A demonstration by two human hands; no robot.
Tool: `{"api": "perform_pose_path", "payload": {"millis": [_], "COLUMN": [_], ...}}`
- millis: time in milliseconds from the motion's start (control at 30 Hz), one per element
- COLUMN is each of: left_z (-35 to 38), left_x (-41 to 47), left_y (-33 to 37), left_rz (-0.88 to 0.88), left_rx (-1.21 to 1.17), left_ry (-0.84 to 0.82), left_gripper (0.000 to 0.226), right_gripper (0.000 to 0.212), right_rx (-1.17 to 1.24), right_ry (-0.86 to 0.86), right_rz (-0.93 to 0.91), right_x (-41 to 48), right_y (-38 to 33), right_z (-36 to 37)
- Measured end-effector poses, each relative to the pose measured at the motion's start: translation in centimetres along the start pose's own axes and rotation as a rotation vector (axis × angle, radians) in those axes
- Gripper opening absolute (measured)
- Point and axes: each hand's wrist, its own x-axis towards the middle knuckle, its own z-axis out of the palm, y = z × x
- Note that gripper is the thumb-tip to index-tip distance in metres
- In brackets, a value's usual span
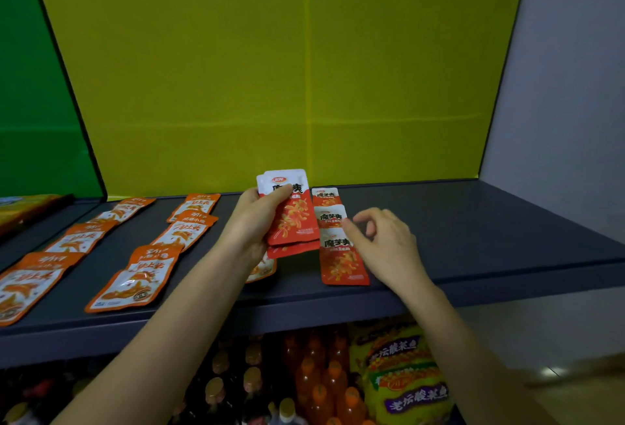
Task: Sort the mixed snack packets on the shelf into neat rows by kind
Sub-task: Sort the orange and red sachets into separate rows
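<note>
Your left hand (257,218) sits at the centre of the frame. Its thumb and curled fingers grip a small fan of red-and-white snack packets (294,221), held upright just above the dark grey shelf (473,228).

Just right of them, three matching red packets (341,262) lie flat on the shelf. They overlap in one column running from the back wall towards the front edge.

Your right hand (389,245) is beside that column, right of centre. Its fingers are loosely curled and the thumb tip touches the upper right edge of the nearest packet. It is unclear whether the hand is pinching the packet or only resting against it.

On the left half of the shelf, orange-and-white packets (135,275) lie in two slanted columns of three. One more pale packet (263,269) shows partly under your left wrist.

A yellow panel (270,69) fills the back of the shelf, with a green panel (33,86) at the upper left of the frame.

Under the shelf, in the lower centre, stand bottles with orange caps (324,380). Yellow-green noodle bags (406,374) sit to their right.
</note>
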Motion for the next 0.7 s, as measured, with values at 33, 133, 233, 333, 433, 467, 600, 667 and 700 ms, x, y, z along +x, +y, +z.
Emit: {"api": "perform_pose_path", "payload": {"millis": [33,133,233,333,433,467,600,667,700], "left_z": [0.7,3.4,6.2,8.4,10.2,10.7,11.9,11.3,10.7], "left_x": [0.2,0.6,1.2,1.8,2.4,2.6,3.1,3.7,4.0], "left_y": [0.0,-0.7,-1.3,-1.0,-0.7,-0.8,-1.1,-1.0,-0.9], "left_rz": [0.01,0.057,0.09,0.006,-0.149,-0.156,-0.089,-0.063,-0.059], "left_rx": [-0.003,0.036,0.01,-0.007,-0.02,-0.006,0.01,0.004,0.0], "left_ry": [-0.005,-0.005,-0.006,-0.045,-0.131,-0.122,-0.022,0.062,0.104], "left_gripper": [0.022,0.03,0.035,0.016,0.026,0.023,0.021,0.02,0.02], "right_gripper": [0.027,0.031,0.037,0.016,0.012,0.012,0.012,0.011,0.015], "right_rx": [0.111,0.372,0.443,0.612,0.673,0.681,0.715,0.648,0.575], "right_ry": [-0.005,-0.108,-0.12,-0.17,-0.224,-0.238,-0.131,-0.032,-0.021], "right_rz": [0.001,0.005,0.001,0.042,0.053,0.052,0.102,0.146,0.172], "right_x": [0.3,1.5,3.0,4.7,6.8,7.4,10.0,11.8,12.7], "right_y": [-0.3,-1.3,-0.8,1.2,3.5,4.2,6.2,7.7,8.6], "right_z": [-0.5,-1.8,-2.3,-2.9,-3.8,-4.0,-3.9,-3.5,-3.2]}}
